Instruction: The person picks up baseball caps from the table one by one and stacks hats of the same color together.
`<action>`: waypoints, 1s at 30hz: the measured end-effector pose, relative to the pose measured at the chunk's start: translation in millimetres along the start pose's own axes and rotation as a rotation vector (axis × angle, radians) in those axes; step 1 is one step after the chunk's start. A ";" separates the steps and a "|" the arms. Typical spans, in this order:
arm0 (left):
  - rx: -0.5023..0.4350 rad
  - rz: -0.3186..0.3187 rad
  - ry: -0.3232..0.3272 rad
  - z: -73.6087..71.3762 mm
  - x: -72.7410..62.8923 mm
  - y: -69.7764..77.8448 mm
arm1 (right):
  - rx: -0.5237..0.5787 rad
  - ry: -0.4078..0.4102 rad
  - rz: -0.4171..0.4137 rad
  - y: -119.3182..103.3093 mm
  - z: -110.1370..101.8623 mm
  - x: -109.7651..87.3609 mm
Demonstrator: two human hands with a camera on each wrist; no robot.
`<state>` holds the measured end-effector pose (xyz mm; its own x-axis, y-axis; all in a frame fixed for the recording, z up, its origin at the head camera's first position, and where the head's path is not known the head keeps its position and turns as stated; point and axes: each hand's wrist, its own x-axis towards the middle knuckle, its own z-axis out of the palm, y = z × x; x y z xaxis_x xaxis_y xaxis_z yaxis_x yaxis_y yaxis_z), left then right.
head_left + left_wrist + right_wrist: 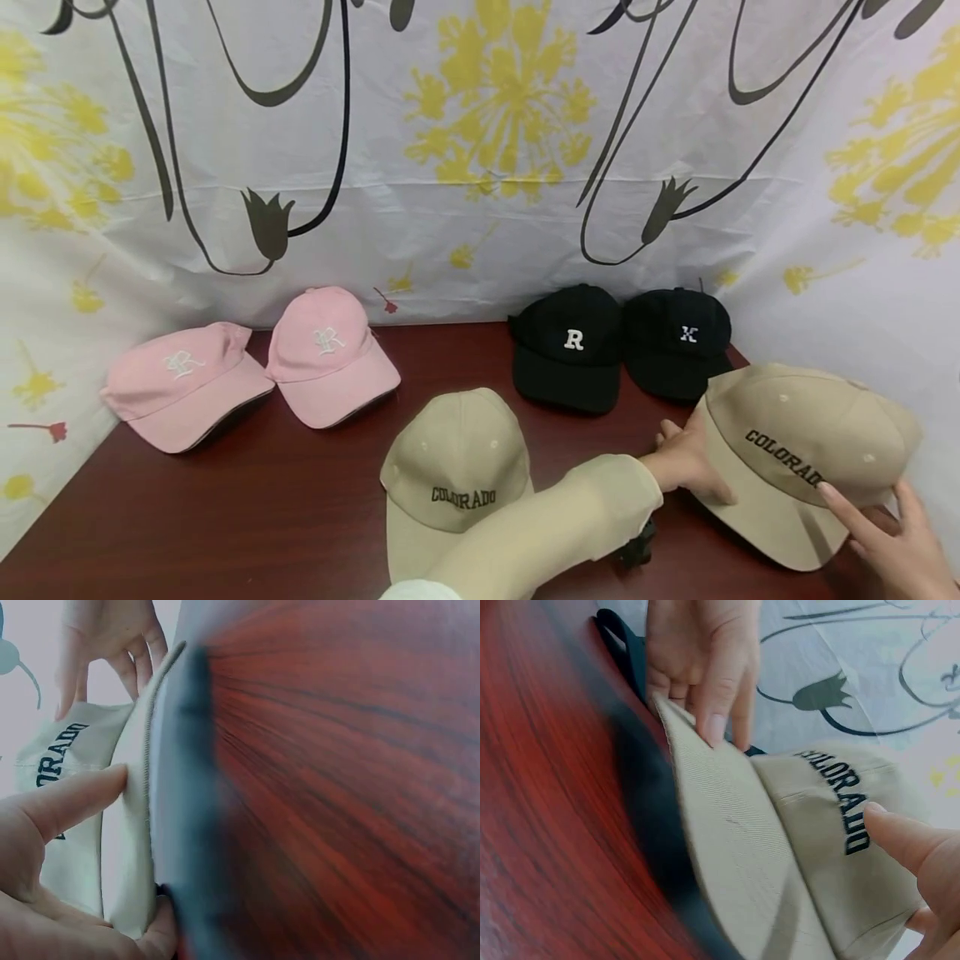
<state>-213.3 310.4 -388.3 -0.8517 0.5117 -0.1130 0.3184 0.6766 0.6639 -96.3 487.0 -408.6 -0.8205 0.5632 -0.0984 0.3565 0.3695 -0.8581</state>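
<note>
A patterned cloth (450,292), cut off at the top, hangs behind a dark red table (300,517). Above the table's right side, a beige cap (840,425) hides a corner of the right-hand black cap (667,367). A beige sleeve (555,525) covers part of the middle cap (468,442). The left hand (690,462) pinches the beige cap's brim narrowly, thumb on top. The right hand (903,546), cut off at the edge, grips the cap's side, thumb covering the last of its lettering (783,458); other fingers are partly hidden.
</note>
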 end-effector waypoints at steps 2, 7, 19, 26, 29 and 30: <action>-0.027 0.024 0.003 -3.1 -2.8 -0.7 | -0.018 0.027 -0.018 -5.0 3.5 -3.0; 0.028 0.069 0.015 -13.8 -9.0 -2.8 | -0.066 0.080 -0.134 -12.2 11.9 -10.3; 0.063 0.129 0.034 -47.5 -23.8 -20.0 | -0.076 0.087 -0.349 -24.2 25.7 -21.1; 0.103 0.164 0.090 -68.4 -36.0 -23.2 | -0.078 0.107 -0.426 -40.1 35.3 -32.6; 0.107 0.161 0.104 -76.5 -41.9 -24.8 | -0.079 0.102 -0.453 -45.2 40.2 -36.4; 0.106 0.157 0.106 -79.3 -43.8 -25.2 | -0.076 0.098 -0.462 -46.7 41.9 -37.1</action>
<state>-217.0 229.0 -341.5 -0.8255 0.5603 0.0683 0.4879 0.6476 0.5853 -101.3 417.9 -386.0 -0.8559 0.3932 0.3360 -0.0008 0.6487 -0.7610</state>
